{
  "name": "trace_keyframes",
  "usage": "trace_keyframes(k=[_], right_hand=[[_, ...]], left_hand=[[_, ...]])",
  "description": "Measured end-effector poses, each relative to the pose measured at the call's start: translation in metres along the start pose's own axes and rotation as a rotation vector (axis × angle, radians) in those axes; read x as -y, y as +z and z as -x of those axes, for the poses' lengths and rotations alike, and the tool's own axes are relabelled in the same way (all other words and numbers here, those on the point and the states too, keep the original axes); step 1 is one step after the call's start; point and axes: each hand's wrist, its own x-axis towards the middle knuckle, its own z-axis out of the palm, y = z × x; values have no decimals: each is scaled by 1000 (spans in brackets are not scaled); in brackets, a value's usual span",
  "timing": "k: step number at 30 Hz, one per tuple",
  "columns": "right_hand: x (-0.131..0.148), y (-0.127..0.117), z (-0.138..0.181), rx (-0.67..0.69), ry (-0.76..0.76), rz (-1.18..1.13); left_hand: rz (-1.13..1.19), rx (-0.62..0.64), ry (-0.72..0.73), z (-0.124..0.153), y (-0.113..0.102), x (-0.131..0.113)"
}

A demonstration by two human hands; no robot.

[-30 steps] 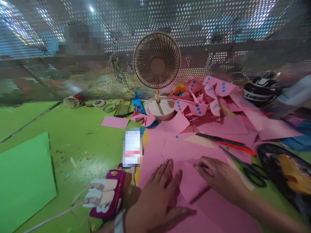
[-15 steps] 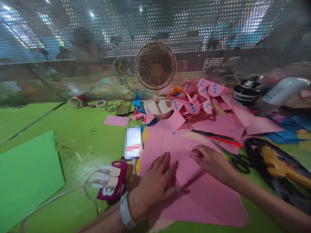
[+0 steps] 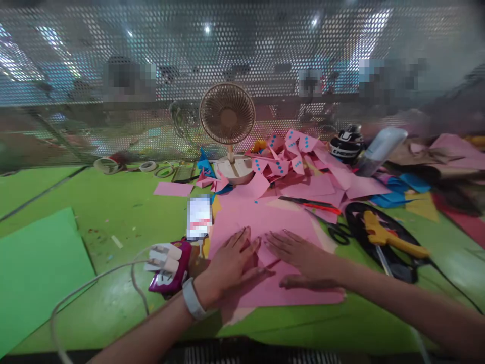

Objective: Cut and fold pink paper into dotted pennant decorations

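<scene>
Pink paper point(image 3: 227, 217) lies on the green table in front of me, with a smaller folded pink piece point(image 3: 265, 257) on top, mostly covered by my hands. My left hand point(image 3: 237, 260) rests flat on it, fingers outstretched, a pale band on the wrist. Beside it my right hand point(image 3: 303, 258) is also spread flat on the pink paper, its fingertips close to those of the left. Neither hand grips anything. Left of the paper is a phone with a lit screen point(image 3: 199, 217), joined to a cable.
A small fan point(image 3: 227, 116) stands at the back by a perforated metal screen. Folded pink pieces point(image 3: 288, 156) heap beside it. Black scissors point(image 3: 338, 233) and a yellow glue gun point(image 3: 390, 237) lie to the right. A purple power bank point(image 3: 170, 270) with plugs and green paper point(image 3: 41, 273) lie left.
My right hand has gone from curled fingers at the folded piece's edge to lying flat beside my left. The left stays pressed on the paper. The view has shifted right.
</scene>
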Motion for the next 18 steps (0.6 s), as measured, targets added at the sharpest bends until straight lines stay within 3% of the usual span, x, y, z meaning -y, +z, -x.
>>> trace_keyframes(k=[5, 11, 18], right_hand=[[-9, 4, 6, -13, -40, 11], [-20, 8, 27, -56, 43, 25], [-10, -5, 28, -41, 114, 59]], left_hand=[[-13, 8, -2, 0, -3, -3], [-16, -25, 18, 1, 0, -1], [-43, -29, 20, -1, 3, -1]])
